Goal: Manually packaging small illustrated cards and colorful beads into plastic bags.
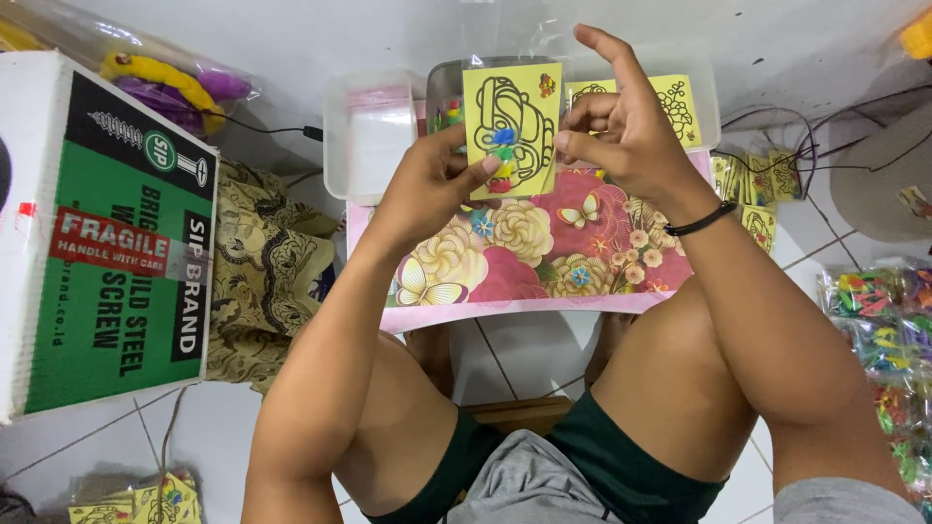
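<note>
Nearest to us are our own knees and dark shorts, drawn up as we sit low on the tiled floor, so both forearms can rest above the legs and bring the work close to the eyes.

Beyond the knees stands the small desk [544, 303], its top covered in a pattern of big flowers and butterflies; we take it as our landmark. Above its far half we hold a yellow card [512, 131] printed with a black outline drawing, sealed in a clear sleeve with small coloured pieces [502, 155] inside. Our left hand [427, 184] pinches the card's lower left edge, thumb in front, a narrow grip closed on the card. Our right hand [621, 126] pinches its right edge with thumb and middle fingers while the forefinger stands free. Held by both edges, the card stays flat and upright, facing us.

At the desk's far edge sit clear plastic tubs [369, 136], one holding another yellow card [675, 102], within easy reach. Left of the desk lie a patterned cloth [262, 272] and a large cardboard box [97, 243]. Right of it, more yellow cards [752, 189] and bags of coloured pieces [879, 340] lie on the floor.
</note>
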